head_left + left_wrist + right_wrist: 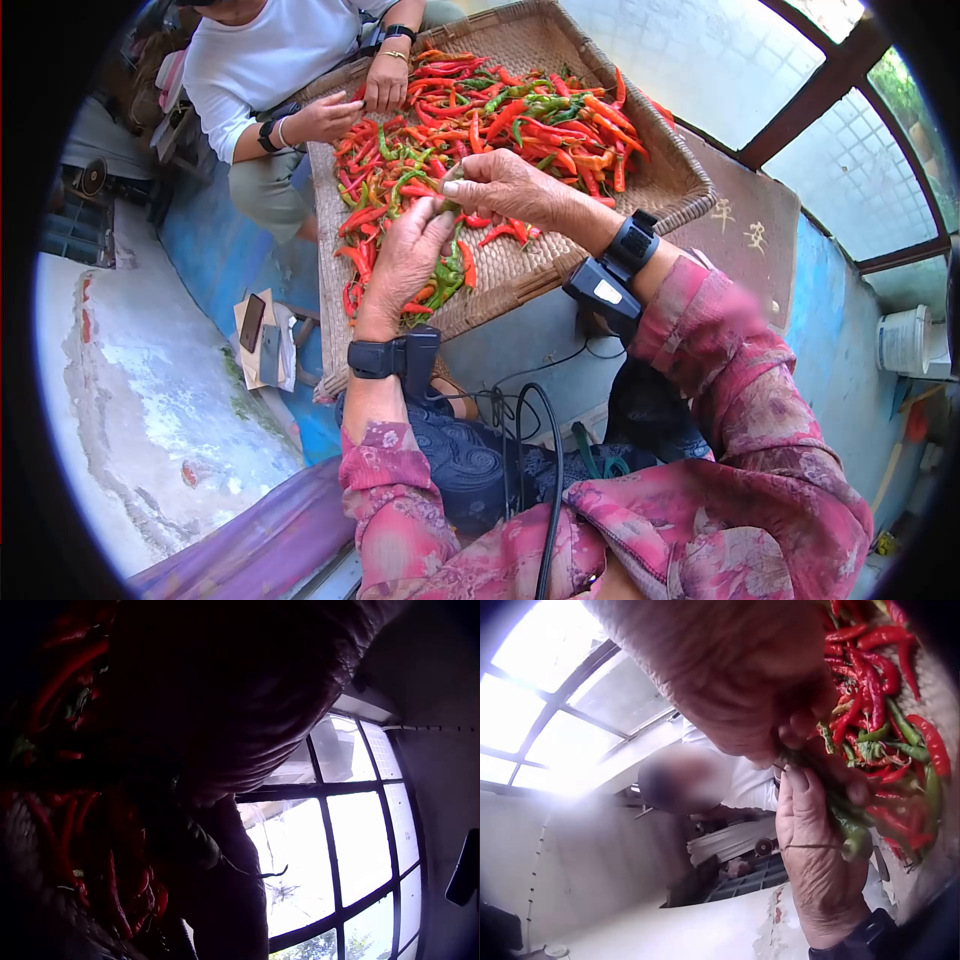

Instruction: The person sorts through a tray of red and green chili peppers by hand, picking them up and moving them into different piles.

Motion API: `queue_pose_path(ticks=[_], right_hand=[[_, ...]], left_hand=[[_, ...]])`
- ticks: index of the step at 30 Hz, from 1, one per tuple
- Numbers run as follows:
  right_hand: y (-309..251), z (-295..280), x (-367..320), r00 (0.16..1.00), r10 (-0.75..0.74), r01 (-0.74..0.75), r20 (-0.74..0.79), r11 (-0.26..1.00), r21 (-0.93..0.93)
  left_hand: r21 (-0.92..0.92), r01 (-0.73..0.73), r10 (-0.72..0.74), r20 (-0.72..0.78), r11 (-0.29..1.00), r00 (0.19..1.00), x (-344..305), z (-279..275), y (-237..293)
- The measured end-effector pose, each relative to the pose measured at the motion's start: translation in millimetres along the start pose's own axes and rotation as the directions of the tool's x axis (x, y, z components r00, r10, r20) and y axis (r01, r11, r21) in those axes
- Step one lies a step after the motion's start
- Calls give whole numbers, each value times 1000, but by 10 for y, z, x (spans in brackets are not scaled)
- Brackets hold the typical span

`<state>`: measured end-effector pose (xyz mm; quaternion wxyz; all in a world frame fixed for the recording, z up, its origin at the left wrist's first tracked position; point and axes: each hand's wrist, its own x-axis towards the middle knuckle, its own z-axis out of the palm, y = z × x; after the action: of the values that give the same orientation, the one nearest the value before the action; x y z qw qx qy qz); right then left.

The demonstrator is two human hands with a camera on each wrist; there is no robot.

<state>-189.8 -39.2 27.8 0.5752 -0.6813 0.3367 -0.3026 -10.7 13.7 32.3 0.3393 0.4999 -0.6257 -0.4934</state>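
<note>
A smooth, green, thin-stemmed chili pepper [851, 838] is gripped by the left hand [408, 258] and pinched by the right hand [515, 190] above red-and-green chilies [450, 120] in a tan woven tray [540, 272].

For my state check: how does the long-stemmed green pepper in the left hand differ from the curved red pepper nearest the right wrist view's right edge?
The long-stemmed green pepper is gripped by the left hand's fingers; the curved red pepper lies loose, untouched. The first is green, the second bright red. Both have smooth, shiny skin.
</note>
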Motion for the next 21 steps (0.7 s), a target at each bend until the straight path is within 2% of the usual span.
queue_pose_path(ticks=[1,3,4,5,6,7,8,9,11,13,15,16,17,19,21], right_hand=[[-3,33,15,1000,-10,9,-18,1000,-24],[1,46,55,998,-10,5,-57,997,-71],[0,36,78,994,-13,1,-105,993,-115],[-4,11,97,992,44,-63,-120,986,-152],[-15,13,93,985,58,-69,-164,996,-64],[-31,7,91,976,74,-71,-205,997,22],[-39,-20,95,961,59,-43,-269,997,64],[-30,-73,102,962,56,-42,-268,997,61],[-14,-210,111,896,93,-7,-434,980,197],[1,-407,93,846,135,86,-515,920,382],[58,-620,93,797,205,177,-569,821,544],[64,-693,71,770,247,206,-588,777,595],[79,-751,48,719,350,240,-601,687,686],[108,-832,5,700,413,400,-582,449,799],[144,-838,-15,640,528,447,-558,335,829]], left_hand=[[-9,17,-17,45,1000,999,-11,21,7],[23,20,-21,36,1000,999,-25,5,-4],[104,-26,26,8,994,1000,-27,-10,1],[187,-70,75,-16,980,997,-24,-25,6],[170,-16,18,-14,985,1000,-7,-63,-29],[169,-18,22,-18,986,1000,-2,-83,-59],[138,-20,26,-36,990,999,4,-95,-82],[108,-23,29,-54,994,998,13,-103,-106],[70,-20,26,-78,997,997,24,-119,-173],[-65,27,-38,-178,998,983,29,-110,-199],[-118,24,-49,-210,993,976,54,-106,-197],[-220,23,-68,-197,975,978,67,-130,-208],[-319,24,-86,-182,947,979,80,-141,-213],[-388,-8,-66,-177,922,982,96,-106,-194],[-599,-21,-85,-149,800,985,90,-77,-195]])
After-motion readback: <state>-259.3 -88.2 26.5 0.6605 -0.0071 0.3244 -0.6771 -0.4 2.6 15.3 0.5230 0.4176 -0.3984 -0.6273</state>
